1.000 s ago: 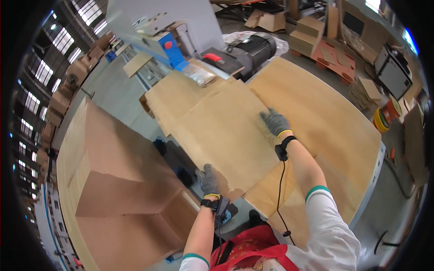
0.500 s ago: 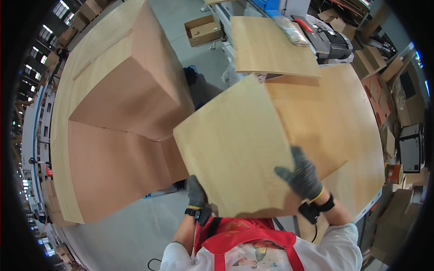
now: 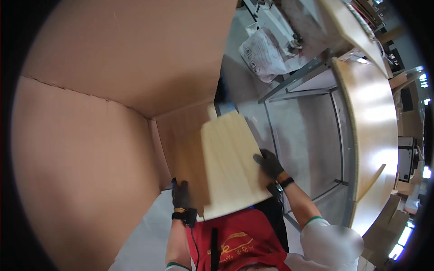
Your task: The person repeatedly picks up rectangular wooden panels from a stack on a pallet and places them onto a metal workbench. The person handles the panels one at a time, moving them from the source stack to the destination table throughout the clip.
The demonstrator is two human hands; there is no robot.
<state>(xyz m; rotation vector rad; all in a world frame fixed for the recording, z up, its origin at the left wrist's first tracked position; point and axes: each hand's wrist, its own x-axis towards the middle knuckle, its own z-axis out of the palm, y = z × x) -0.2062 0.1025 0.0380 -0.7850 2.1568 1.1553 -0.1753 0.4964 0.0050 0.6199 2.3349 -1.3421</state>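
A pale wood-grain board (image 3: 235, 162) is held low in front of my body, tilted, its left part in brown shade and slightly smeared by motion. At its lower left edge, my left hand (image 3: 181, 195) in a dark grey glove holds it. My right hand (image 3: 270, 165), gloved too, grips the right edge with the thumb over the top face and the other fingers partly hidden. The far left corner of the board reaches into the opening of a large brown cardboard carton (image 3: 86, 131), beside its inner end wall.
To the right stands a table with a curved wooden top (image 3: 375, 122) and a grey metal frame (image 3: 337, 135). A white plastic sack (image 3: 262, 54) hangs or lies near the far table legs. Another board (image 3: 350, 27) juts out at the far right. Grey floor (image 3: 303, 144) shows between.
The board has moved down and toward the carton in both my hands, away from the table. My view has turned lower and closer to the carton, which fills more of the left side.
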